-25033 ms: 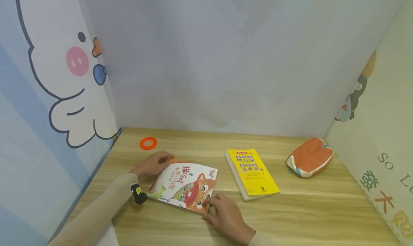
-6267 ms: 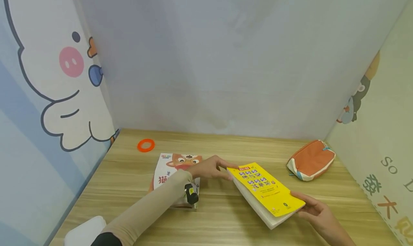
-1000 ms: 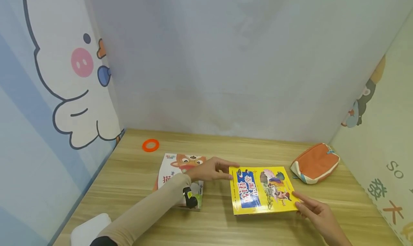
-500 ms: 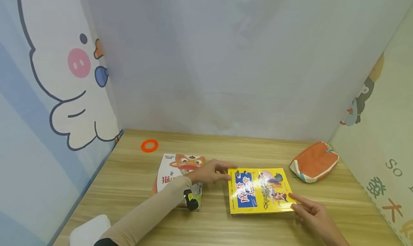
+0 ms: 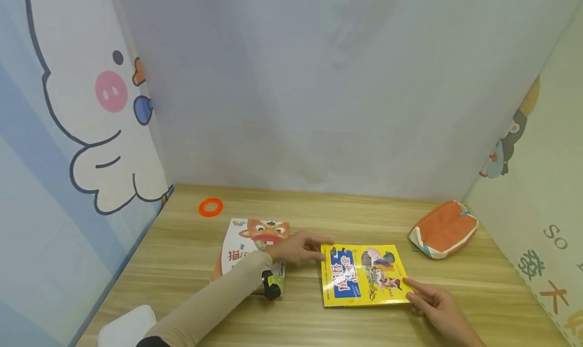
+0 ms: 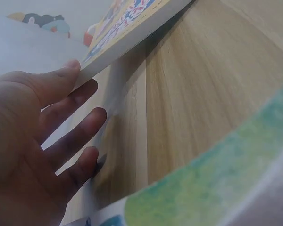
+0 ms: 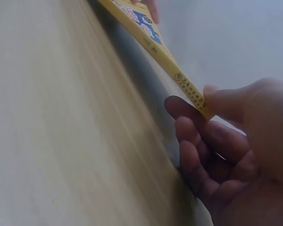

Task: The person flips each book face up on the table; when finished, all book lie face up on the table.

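Note:
A yellow paperback book (image 5: 378, 299), its illustrated cover with a blue title block facing up, is held between both hands. My left hand (image 5: 298, 247) pinches its upper left corner; in the left wrist view the thumb and index finger meet at the page edge, the other fingers spread loosely. At the lower right edge my right hand (image 5: 439, 309) pinches the book, its thumb on top and fingers beneath in the right wrist view. A gap with shadow shows under the book (image 7: 151, 47) there. Left of it lies a white picture book (image 5: 234, 243) with a fox-like face, partly covered by my left forearm.
An orange ring (image 5: 211, 200) lies at the back left of the wooden table (image 5: 291, 321). At the back right sits an orange and cream zippered pouch (image 5: 444, 230). A white rounded object (image 5: 127, 327) is at the front left. Fabric walls surround the table.
Since the oldest frame, the picture book has been turned and the yellow book flipped from back to front cover. Over the last second, both hands have brought the yellow book slightly lower and leftward.

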The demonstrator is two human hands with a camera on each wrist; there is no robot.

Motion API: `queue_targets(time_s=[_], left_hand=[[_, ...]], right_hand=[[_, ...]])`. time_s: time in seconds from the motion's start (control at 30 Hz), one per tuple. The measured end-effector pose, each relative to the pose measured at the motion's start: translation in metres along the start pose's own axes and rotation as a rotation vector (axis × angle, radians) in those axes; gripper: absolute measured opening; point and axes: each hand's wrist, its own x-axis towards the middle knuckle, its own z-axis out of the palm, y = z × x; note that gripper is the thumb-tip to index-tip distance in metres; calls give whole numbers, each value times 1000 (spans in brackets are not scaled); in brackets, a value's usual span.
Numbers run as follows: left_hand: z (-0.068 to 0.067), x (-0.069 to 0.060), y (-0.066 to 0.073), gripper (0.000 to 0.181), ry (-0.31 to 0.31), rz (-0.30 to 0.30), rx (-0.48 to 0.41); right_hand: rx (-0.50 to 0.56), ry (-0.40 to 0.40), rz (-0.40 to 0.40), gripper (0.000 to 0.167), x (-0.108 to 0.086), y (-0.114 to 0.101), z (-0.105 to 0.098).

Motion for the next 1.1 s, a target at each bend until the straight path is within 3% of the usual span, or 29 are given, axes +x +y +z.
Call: queue_targets(time_s=[0.1, 0.4, 0.6, 0.8, 0.97, 1.1], left_hand=[[2, 2, -2, 46, 12, -14, 27], [4, 2, 2, 44, 40, -46, 138], [7, 3, 4, 42, 70, -76, 176], [11, -1, 8, 42, 103, -110, 222], [16, -10, 16, 40, 80, -108, 259], [25, -18, 23, 44, 31, -83, 290]], right_hand=[[-40, 3, 9, 52, 2, 2, 1], [-89, -58, -65, 50, 9, 6, 2], [-181, -75, -95, 50, 8, 6, 0], [-224, -89, -102, 49, 10, 4, 1], [-277, -86, -79, 49, 7, -1, -1], [-320, -64, -121, 50, 4, -5, -2]])
